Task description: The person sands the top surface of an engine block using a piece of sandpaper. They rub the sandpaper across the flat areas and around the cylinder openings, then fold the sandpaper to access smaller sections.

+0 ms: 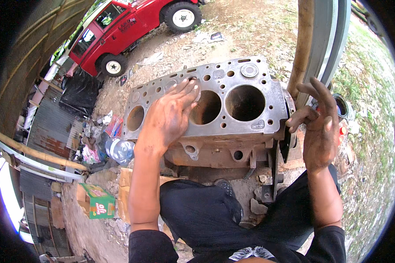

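Head view, observed remotely: I have the grey-topped, rust-brown metal engine block (215, 132) at the centre, set lengthwise across the view in front of the knees in black trousers (197, 206); its flat upper face is turned up toward the camera, pierced by small bolt holes and by large round cylinder bores (245, 103), three of which show at least in part; my left grip (169, 116), a bare hand with dark grime on the skin, lies over that upper face, just left of the middle visible bore and overlapping its rim; its fingers are extended, close together and directed toward the far edge; its underside is hidden, so I cannot tell whether it pinches anything; my right grip (319, 138), also bare and blackened at the fingers, is raised near the block's right end; its fingers are spread and partly bent, with nothing visible between them; a narrow dark metal bracket (273, 175) stands below that end of the block; to the left I note a clear plastic bottle (120, 150) lying beside mixed litter, and nearer, a green cardboard carton (102, 202) on the ground; beyond the block, a red vehicle with white wheels (127, 33); at far right, a brown wooden post (300, 52) beside a grey metal beam (325, 39).
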The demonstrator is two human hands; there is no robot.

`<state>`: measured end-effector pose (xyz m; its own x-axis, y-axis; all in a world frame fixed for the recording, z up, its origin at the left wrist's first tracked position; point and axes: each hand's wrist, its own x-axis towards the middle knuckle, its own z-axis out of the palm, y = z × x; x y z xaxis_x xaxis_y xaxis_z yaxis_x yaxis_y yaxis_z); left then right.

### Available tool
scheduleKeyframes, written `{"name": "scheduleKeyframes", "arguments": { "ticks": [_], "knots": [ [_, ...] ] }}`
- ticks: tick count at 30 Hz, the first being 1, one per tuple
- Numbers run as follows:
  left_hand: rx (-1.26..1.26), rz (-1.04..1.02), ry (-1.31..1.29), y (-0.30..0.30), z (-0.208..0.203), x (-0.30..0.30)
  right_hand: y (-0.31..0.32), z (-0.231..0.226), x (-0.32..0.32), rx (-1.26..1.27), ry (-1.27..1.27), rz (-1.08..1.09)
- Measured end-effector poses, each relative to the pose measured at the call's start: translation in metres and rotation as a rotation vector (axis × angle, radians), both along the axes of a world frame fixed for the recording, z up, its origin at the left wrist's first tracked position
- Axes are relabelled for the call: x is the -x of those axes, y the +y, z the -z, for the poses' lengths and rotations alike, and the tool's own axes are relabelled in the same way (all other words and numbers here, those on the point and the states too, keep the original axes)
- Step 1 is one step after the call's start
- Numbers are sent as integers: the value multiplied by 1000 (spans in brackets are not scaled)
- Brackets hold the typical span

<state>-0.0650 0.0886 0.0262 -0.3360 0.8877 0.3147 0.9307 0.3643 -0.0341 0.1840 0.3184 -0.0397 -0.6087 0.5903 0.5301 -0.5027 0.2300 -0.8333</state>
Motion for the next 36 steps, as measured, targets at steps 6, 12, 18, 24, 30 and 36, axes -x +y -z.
{"name": "scheduleKeyframes", "arguments": {
  "ticks": [6,12,18,24,30,36],
  "knots": [
    [0,17,7,22,1,12,-6,4,14,9,-125,13],
    [-23,-20,-40,7,1,-2,-2,11,24,-306,-147,143],
    [14,-47,-45,20,-4,-5,-5,15,29,-245,-145,150],
    [71,-102,-23,14,-7,3,-8,25,37,-223,-123,115],
    [51,-99,48,9,-3,-12,-13,16,35,-375,-157,243],
    [124,-153,164,25,-17,3,-22,19,43,-421,-90,270]
  ]
}}
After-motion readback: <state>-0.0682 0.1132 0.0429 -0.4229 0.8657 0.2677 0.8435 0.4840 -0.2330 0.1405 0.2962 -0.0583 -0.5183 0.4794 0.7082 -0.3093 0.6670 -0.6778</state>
